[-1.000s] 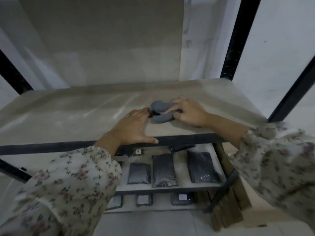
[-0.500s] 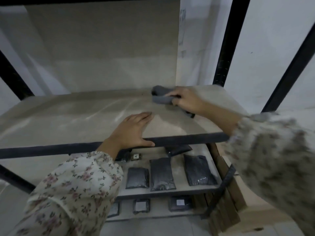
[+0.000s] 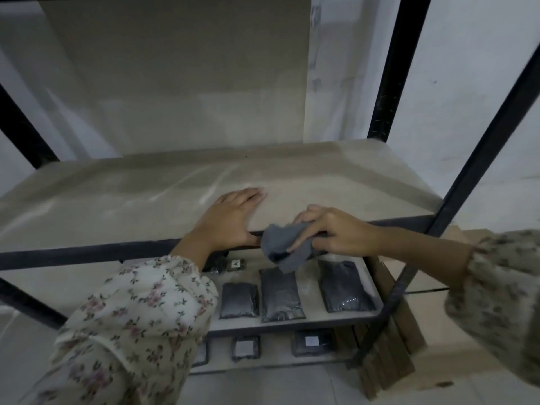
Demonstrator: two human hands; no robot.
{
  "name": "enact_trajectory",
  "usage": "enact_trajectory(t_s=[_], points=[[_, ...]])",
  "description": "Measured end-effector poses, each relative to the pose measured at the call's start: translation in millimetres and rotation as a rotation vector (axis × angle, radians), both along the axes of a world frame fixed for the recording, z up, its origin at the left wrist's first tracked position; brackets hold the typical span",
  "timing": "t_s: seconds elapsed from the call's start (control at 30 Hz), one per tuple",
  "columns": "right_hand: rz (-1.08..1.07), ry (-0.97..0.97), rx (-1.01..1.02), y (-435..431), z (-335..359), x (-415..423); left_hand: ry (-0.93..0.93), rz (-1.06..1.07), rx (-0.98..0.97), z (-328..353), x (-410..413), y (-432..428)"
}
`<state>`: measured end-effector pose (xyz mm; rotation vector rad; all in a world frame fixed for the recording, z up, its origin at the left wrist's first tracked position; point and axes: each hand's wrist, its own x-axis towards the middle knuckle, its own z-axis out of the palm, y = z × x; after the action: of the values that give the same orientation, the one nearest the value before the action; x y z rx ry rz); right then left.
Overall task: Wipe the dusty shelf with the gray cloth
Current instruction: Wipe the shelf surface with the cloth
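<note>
The right hand [image 3: 336, 233] is clutching the gray cloth [image 3: 285, 247] at the shelf [image 3: 117, 206] front edge; the left hand [image 3: 230, 220] is lying flat, fingers spread.

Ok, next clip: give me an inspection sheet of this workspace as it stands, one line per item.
Surface: the shelf is pale board with dust streaks across the middle and left; its front edge is a dark rail.
Job's things: the gray cloth is bunched and hangs over the front edge, off the board.
Clutter: nothing seen on the shelf itself; dark packets lie on the lower shelf, with labelled ones lower down.
Hands: left hand lies flat on the board near the front; right hand grips the cloth at the edge.
Cables: nothing seen.
Surroundings: black uprights, white wall, wooden slats leaning at the lower right.
</note>
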<state>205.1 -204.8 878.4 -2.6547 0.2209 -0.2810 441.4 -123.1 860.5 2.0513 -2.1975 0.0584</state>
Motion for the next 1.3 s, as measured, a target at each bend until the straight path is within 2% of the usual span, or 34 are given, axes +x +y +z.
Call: enact_trajectory(t_s=[0.07,0.17,0.23,0.33,0.4,0.57,0.67,0.73,0.83,0.9,0.97,1.07,1.1,1.17,1.3], points=[[-0.006,-0.028,0.099,-12.5,17.7,4.0,-0.004,0.008,-0.006,1.1,-0.8,-1.1],[-0.292,-0.155,0.195,-55.3,34.8,37.3,-0.015,0.008,-0.014,0.6,-0.8,-1.6],[-0.449,-0.097,0.119,-80.4,23.3,60.2,-0.02,0.01,0.0,-0.9,0.3,-1.6],[-0.528,0.029,-0.141,-82.6,-3.4,70.1,-0.028,0.022,0.013,-2.7,2.5,-2.3],[-0.47,-0.002,-0.182,-67.1,-8.7,60.7,-0.032,0.024,0.025,-3.4,1.2,-1.9],[-0.206,-0.113,-0.109,-12.8,-10.1,16.4,0.006,0.011,0.008,-4.2,3.8,-2.5],[-0.022,-0.035,-0.082,9.2,-14.7,-1.7,-0.036,-0.022,0.045,-3.2,9.3,1.6],[0.009,-0.041,-0.001,13.7,-7.4,3.6,-0.054,-0.044,0.042,-3.4,18.3,5.8],[-0.204,-0.275,0.278,3.9,30.4,34.8,-0.084,-0.068,0.027,-3.8,38.2,15.5],[-0.405,-0.33,0.302,-19.6,47.0,58.0,-0.11,-0.049,0.055,-3.3,51.9,24.4],[-0.58,-0.213,0.191,-45.0,38.6,76.7,-0.125,-0.016,0.081,-3.3,62.9,31.4],[-0.791,0.117,-0.137,-55.1,4.9,91.9,-0.131,0.001,0.068,-5.1,68.5,35.3],[-0.795,0.138,-0.216,-48.1,-1.8,95.0,-0.122,0.002,0.057,-5.1,68.3,35.8],[-0.695,0.061,-0.24,-25.3,-5.4,96.3,-0.1,0.003,0.041,-5.1,66.9,35.1],[-0.447,-0.016,-0.126,21.1,-5.3,82.4,-0.107,0.007,0.021,-4.6,66.9,32.8]])
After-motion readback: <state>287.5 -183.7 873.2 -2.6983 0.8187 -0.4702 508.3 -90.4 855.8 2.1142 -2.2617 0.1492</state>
